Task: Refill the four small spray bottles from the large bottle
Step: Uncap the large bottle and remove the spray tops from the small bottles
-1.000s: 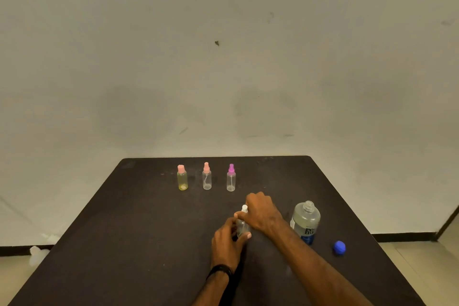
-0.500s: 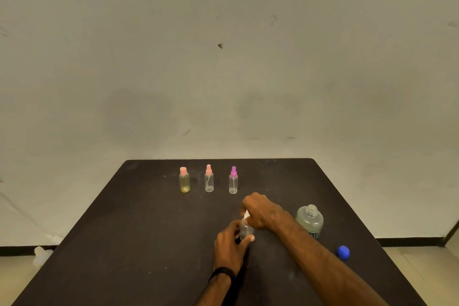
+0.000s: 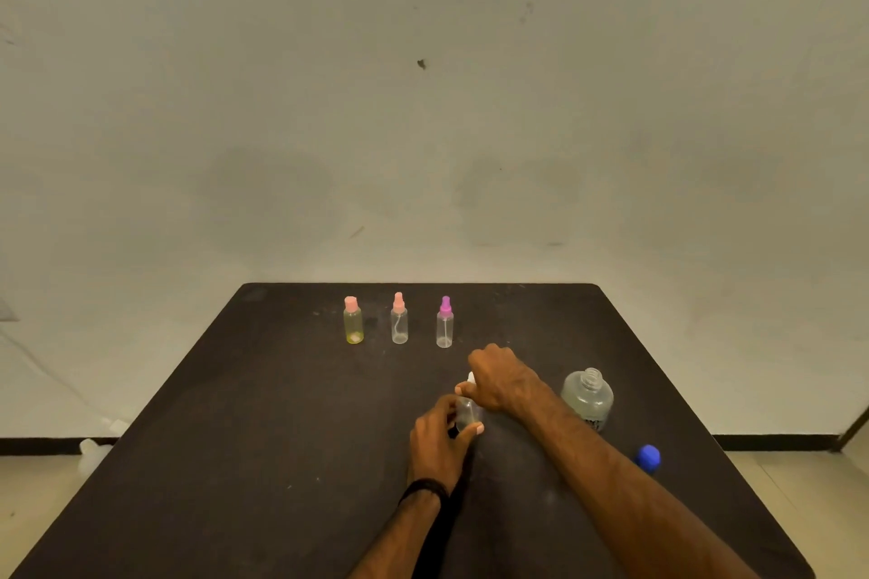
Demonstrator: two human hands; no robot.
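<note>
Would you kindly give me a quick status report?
Left hand grips small spray bottle; right hand on its white top. Large bottle uncapped, blue cap aside. Nothing obstructing.

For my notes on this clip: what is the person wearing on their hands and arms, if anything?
Both forearms are bare, with no sleeves in view and no gloves on either hand. The left hand has a thin black band around its wrist. The right hand and its wrist show no band, watch or ring that can be made out from the head camera.
</note>
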